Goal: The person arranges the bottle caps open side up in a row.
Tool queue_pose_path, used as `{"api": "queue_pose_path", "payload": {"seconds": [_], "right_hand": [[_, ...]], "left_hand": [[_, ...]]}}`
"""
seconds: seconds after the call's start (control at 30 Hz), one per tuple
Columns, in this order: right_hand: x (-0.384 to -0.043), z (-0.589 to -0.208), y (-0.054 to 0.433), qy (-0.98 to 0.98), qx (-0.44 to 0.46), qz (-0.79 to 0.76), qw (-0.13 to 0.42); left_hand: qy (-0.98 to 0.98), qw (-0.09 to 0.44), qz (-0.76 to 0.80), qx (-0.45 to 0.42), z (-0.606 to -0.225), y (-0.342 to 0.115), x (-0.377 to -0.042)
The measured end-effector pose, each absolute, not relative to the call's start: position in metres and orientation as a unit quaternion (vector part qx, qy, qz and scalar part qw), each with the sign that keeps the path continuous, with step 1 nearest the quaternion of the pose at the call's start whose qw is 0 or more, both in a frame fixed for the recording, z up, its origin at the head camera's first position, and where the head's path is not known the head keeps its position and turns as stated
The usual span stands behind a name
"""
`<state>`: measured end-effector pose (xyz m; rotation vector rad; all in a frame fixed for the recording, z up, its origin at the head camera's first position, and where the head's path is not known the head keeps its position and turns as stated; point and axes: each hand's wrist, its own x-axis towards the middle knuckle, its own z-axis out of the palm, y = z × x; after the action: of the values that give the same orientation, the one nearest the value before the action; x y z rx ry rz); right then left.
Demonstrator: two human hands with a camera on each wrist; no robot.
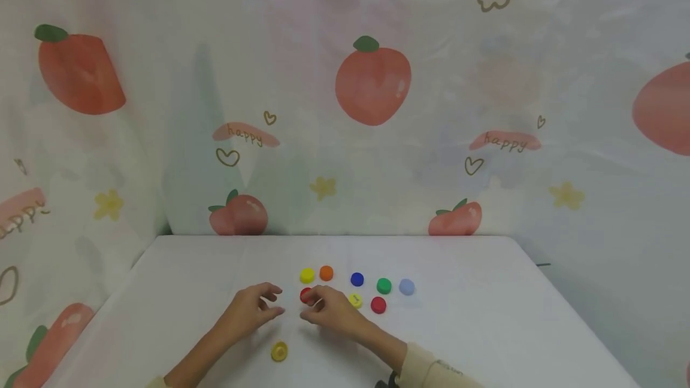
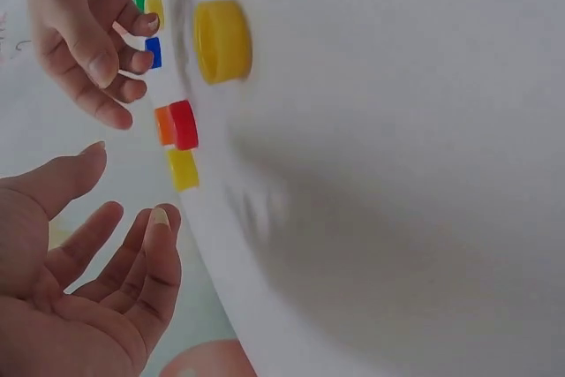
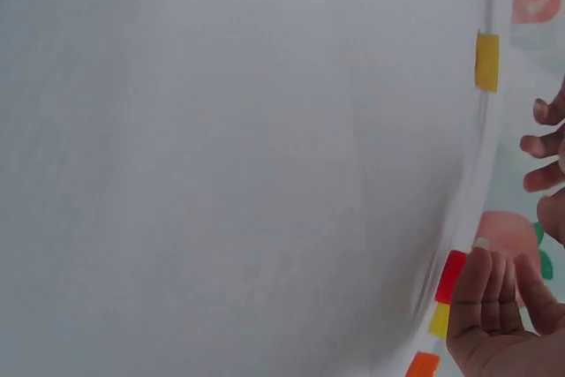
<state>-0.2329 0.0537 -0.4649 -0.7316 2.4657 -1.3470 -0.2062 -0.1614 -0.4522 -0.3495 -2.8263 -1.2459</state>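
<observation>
Round caps lie on a big white table, most bunched in the middle. It has lots of room left and right, out to its edges. The left hand and right hand hang over it, fingers bent softly, thumbs wide apart from them, holding nothing. A red cap is near the right hand. One yellow cap sits alone, nearer.

A narrow gap runs between the left hand and the right hand; a red cap crowds its far right side, a yellow cap its near end. The desk leaves wide passage left of the left hand.
</observation>
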Motion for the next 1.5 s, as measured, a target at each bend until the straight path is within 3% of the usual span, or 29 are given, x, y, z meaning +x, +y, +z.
{"api": "queue_pose_path", "payload": {"seconds": [0.23,0.57,1.23,1.5], "right_hand": [[-0.24,-0.469,0.058,0.861,-0.212,-0.457,0.072],[-0.243,-0.47,0.06,0.885,-0.202,-0.413,0.073],[-0.247,-0.475,0.056,0.891,-0.192,-0.404,0.078],[-0.248,-0.473,0.054,0.895,-0.2,-0.391,0.08]], "left_hand": [[-0.914,0.004,-0.396,-0.089,-0.448,-0.16,-0.218],[-0.921,-0.018,-0.378,-0.087,-0.439,-0.15,-0.225],[-0.91,-0.084,-0.396,-0.089,-0.462,-0.137,-0.234],[-0.914,-0.074,-0.388,-0.094,-0.466,-0.135,-0.239]]}}
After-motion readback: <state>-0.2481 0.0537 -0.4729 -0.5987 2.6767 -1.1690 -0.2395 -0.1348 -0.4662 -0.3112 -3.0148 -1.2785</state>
